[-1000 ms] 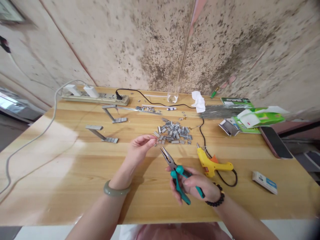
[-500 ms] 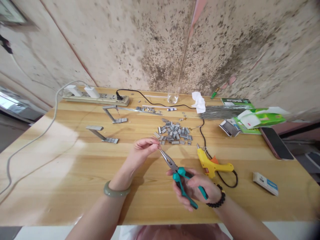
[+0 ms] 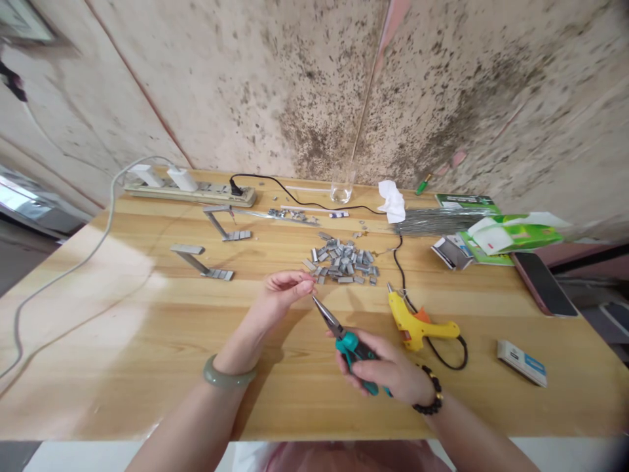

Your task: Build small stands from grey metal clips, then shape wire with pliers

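Note:
My right hand [image 3: 381, 367] is wrapped round the teal and black handles of long-nose pliers [image 3: 339, 328]. Their jaws look nearly closed and point up and left, the tips just below my left fingertips. Thumb and fingers of my left hand [image 3: 287, 288] are pinched together; whatever sits between them is too small to make out. Just beyond that hand lies a heap of grey metal staple pieces [image 3: 344, 259]. Two bent grey shapes stand to the left: a nearer Z-shaped staple strip [image 3: 196, 262] and a farther one [image 3: 219, 223].
A yellow glue gun [image 3: 415, 321] with a black cord lies right of the pliers. Farther right are a small box [image 3: 521, 362], a phone [image 3: 543, 282] and a bundle of wires [image 3: 437, 221]. At the back stand a glass [image 3: 341, 191] and a power strip [image 3: 206, 195].
The pliers' handles have been squeezed together and the jaws have closed and turned slightly. My left hand stays in nearly the same place, still pinched.

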`<action>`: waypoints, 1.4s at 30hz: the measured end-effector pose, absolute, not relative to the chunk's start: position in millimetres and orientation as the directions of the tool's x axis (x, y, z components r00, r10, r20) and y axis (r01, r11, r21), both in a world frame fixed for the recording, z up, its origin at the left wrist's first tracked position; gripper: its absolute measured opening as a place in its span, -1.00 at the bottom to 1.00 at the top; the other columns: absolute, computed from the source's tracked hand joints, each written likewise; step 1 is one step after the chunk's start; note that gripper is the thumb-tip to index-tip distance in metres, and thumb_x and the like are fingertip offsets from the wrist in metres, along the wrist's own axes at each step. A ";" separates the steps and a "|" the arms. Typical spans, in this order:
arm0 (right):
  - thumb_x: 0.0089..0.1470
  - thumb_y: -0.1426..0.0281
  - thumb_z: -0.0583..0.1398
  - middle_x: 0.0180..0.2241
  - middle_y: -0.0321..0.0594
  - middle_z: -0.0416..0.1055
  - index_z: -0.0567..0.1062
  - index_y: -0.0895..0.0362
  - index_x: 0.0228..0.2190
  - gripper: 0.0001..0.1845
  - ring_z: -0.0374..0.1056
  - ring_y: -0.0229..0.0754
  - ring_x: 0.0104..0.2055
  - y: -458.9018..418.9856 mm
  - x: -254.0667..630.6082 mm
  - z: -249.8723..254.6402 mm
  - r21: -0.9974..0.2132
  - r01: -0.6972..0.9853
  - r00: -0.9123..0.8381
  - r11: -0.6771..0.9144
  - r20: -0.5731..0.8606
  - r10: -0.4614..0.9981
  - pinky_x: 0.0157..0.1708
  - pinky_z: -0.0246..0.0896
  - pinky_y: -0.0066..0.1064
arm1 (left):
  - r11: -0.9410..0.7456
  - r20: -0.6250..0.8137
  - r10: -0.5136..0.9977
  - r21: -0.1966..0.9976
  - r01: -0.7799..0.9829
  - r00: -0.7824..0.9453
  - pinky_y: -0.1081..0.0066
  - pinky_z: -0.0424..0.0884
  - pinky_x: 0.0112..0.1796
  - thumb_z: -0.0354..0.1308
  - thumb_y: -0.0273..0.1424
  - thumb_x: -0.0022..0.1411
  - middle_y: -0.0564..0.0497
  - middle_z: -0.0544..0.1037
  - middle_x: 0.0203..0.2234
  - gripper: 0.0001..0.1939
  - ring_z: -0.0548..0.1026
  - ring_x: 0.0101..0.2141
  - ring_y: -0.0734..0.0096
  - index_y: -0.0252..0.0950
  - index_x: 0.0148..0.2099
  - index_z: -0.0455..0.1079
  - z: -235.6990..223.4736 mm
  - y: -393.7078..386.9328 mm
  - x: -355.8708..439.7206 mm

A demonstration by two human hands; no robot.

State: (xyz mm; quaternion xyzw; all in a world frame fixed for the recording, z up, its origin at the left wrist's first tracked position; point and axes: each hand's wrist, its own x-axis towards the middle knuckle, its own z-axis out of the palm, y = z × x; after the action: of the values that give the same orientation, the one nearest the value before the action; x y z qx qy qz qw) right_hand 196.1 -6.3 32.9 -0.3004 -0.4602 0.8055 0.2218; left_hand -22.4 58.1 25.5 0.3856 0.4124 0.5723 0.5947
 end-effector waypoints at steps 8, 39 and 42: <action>0.11 0.48 0.07 0.02 -0.05 0.32 0.13 0.12 0.18 -0.41 0.27 -0.06 0.02 -9.5 195.5 22.5 -0.825 0.481 -0.577 0.297 -0.043 0.816 0.05 0.16 -0.18 | 0.092 -0.089 0.996 0.939 -0.331 0.024 0.39 0.45 -0.37 0.44 -0.35 -0.19 0.00 0.61 -0.54 -0.84 0.48 -0.53 0.45 -0.25 -0.47 0.58 24.6 60.1 -24.1; 0.01 0.41 0.19 -0.29 -0.21 0.34 0.30 0.12 0.05 -0.48 0.28 -0.29 -0.40 -11.1 196.8 35.3 -0.933 -0.005 -0.677 -0.360 -0.262 0.688 -0.42 0.23 -0.42 | 0.000 -0.066 0.993 0.835 -0.550 -0.100 0.40 0.40 -0.33 0.47 -0.33 -0.24 0.08 0.56 -0.58 -0.80 0.46 -0.48 0.49 -0.17 -0.47 0.57 27.1 62.2 -18.3; -0.06 0.37 0.23 -0.33 -0.20 0.36 0.33 0.15 0.02 -0.44 0.29 -0.31 -0.49 -9.6 198.3 33.8 -0.741 -0.207 -0.797 -0.639 -0.251 0.549 -0.55 0.18 -0.48 | 0.019 -0.053 0.998 0.805 -0.593 -0.041 0.38 0.37 -0.31 0.47 -0.31 -0.21 0.08 0.52 -0.61 -0.81 0.44 -0.48 0.50 -0.16 -0.45 0.57 24.4 61.1 -18.9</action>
State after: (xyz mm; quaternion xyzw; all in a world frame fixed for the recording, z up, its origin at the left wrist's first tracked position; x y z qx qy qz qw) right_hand 198.3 -9.6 33.8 -0.2341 -0.3657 0.8745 0.2161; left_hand -18.9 61.1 24.4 0.2955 0.3421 0.6350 0.6264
